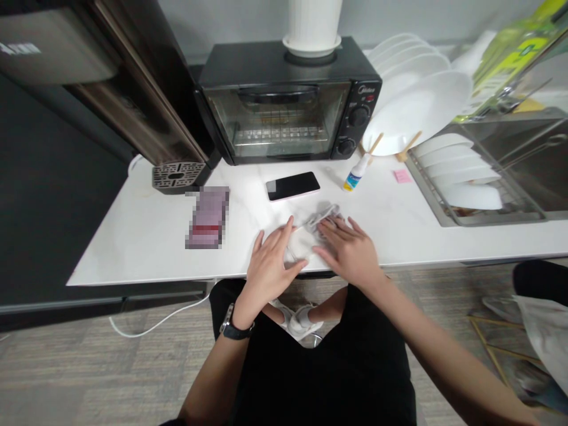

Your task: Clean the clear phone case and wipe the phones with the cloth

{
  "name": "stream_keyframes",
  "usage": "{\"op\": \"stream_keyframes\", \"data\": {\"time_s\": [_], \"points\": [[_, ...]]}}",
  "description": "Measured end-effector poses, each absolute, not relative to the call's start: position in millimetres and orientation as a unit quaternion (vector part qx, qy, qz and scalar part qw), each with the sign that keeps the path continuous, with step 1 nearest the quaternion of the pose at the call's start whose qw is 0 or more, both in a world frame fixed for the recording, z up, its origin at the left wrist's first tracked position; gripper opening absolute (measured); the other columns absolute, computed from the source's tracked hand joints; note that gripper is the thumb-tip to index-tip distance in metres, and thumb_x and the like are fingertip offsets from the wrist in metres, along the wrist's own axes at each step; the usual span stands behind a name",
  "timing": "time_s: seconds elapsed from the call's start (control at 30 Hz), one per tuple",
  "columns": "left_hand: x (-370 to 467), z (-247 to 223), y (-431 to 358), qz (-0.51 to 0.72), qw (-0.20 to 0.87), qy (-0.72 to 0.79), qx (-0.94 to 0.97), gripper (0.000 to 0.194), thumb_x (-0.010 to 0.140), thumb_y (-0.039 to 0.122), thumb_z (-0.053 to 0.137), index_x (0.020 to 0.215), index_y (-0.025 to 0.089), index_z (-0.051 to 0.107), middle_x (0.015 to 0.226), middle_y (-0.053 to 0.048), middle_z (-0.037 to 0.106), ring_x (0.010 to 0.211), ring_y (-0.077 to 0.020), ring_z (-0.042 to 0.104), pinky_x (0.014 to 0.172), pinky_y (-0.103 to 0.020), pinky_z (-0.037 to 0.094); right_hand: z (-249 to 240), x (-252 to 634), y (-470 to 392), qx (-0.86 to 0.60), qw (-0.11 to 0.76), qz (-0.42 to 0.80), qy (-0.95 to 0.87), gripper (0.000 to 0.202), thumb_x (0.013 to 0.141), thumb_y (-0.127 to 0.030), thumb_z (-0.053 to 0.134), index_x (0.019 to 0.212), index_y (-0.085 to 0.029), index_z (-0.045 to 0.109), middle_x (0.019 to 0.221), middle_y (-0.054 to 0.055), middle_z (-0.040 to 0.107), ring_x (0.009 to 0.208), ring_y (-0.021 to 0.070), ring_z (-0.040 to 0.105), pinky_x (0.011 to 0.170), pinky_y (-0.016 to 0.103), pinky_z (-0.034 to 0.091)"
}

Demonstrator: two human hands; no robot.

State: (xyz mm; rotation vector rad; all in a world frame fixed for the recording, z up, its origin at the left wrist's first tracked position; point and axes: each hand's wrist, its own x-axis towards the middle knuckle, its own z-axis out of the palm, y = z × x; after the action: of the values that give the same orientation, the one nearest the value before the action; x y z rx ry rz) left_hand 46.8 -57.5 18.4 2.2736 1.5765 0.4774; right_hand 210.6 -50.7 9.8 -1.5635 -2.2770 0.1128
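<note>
My left hand (270, 263), with a watch at the wrist, rests near the counter's front edge with its fingers spread. A thin whitish item, partly under its fingers, is too blurred to name. Just to the right, my right hand (348, 248) lies palm down, fingers apart, its fingertips over a crumpled greyish thing (323, 216) that looks like thin cloth or plastic. Beyond the hands a dark-screened phone (293, 186) lies flat on the white counter (248, 213). A small white bottle (356, 173) with a blue and yellow label is behind my right hand.
A toaster oven (284, 100) stands at the back, a white pot (314, 26) on top. Left are a dark machine (177, 171) and a pixelated purple item (208, 216). Right are a pink note (402, 176), racked plates (421, 106) and a sink with bowls (461, 171).
</note>
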Motion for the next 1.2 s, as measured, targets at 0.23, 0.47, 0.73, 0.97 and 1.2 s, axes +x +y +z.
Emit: {"op": "stream_keyframes", "data": {"time_s": [0.23, 0.47, 0.73, 0.97, 1.2], "points": [[46.7, 16.8, -58.8, 0.161, 0.152, 0.555, 0.802, 0.067, 0.067, 0.029, 0.044, 0.12, 0.024, 0.004, 0.118, 0.001, 0.031, 0.109, -0.0166, 0.026, 0.096, -0.035, 0.012, 17.8, 192.1, -72.7, -0.461, 0.185, 0.108, -0.861, 0.032, 0.072, -0.036, 0.037, 0.103, -0.028, 0.042, 0.102, -0.004, 0.048, 0.103, 0.0141, 0.033, 0.09, 0.034, 0.026], [46.9, 16.2, -56.9, 0.173, 0.166, 0.555, 0.797, 0.069, 0.066, 0.031, 0.045, 0.12, 0.026, 0.001, 0.118, 0.003, 0.032, 0.11, -0.0167, 0.025, 0.097, -0.035, 0.012, 11.1, 235.2, -58.5, -0.57, 0.164, 0.056, -0.803, 0.032, 0.076, -0.028, 0.032, 0.107, -0.027, 0.037, 0.109, -0.002, 0.042, 0.105, 0.0143, 0.03, 0.094, 0.036, 0.015], [47.4, 16.3, -58.4, 0.161, 0.158, 0.551, 0.803, 0.063, 0.068, 0.027, 0.042, 0.12, 0.023, 0.006, 0.117, 0.0, 0.033, 0.109, -0.0176, 0.027, 0.096, -0.036, 0.012, 15.4, 183.4, -75.6, -0.474, 0.157, 0.112, -0.859, 0.038, 0.074, -0.041, 0.031, 0.108, -0.025, 0.036, 0.111, -0.003, 0.04, 0.109, 0.0128, 0.021, 0.096, 0.034, 0.009], [48.0, 17.4, -58.8, 0.169, 0.156, 0.55, 0.803, 0.065, 0.068, 0.03, 0.043, 0.12, 0.024, 0.006, 0.118, 0.001, 0.033, 0.109, -0.0175, 0.026, 0.096, -0.035, 0.013, 9.6, 229.0, -58.6, -0.567, 0.178, 0.06, -0.802, 0.031, 0.076, -0.029, 0.032, 0.105, -0.026, 0.039, 0.107, -0.001, 0.044, 0.104, 0.0157, 0.031, 0.094, 0.039, 0.011], [46.8, 18.3, -58.5, 0.156, 0.153, 0.549, 0.807, 0.06, 0.072, 0.03, 0.037, 0.12, 0.021, 0.003, 0.118, -0.001, 0.033, 0.109, -0.017, 0.027, 0.095, -0.036, 0.012, 14.1, 187.4, -69.3, -0.466, 0.19, 0.098, -0.859, 0.039, 0.07, -0.04, 0.039, 0.106, -0.026, 0.039, 0.106, -0.003, 0.045, 0.105, 0.016, 0.029, 0.093, 0.036, 0.022]]}}
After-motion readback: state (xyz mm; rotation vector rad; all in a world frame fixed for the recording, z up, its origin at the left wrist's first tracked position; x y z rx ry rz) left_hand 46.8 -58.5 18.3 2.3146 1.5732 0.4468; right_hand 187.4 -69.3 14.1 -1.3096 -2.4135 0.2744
